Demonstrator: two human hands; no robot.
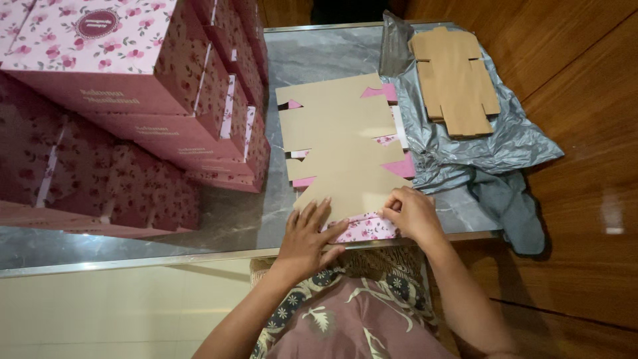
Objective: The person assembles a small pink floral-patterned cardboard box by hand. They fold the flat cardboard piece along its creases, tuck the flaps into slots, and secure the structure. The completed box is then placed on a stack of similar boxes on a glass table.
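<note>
A flat, unfolded cardboard box blank [342,143] lies brown side up on the grey marble tabletop [232,219], with pink flowered edges showing around it. My left hand [307,238] presses flat, fingers spread, on its near left corner. My right hand [411,213] pinches the near right flap, where the pink floral print [367,229] shows. More blanks seem stacked under the top one.
Assembled pink floral boxes [126,100] are stacked high on the left. A second pile of brown blanks [455,80] rests on a crumpled grey plastic bag [478,143] at the back right. Wooden floor [585,86] lies beyond the table's right edge.
</note>
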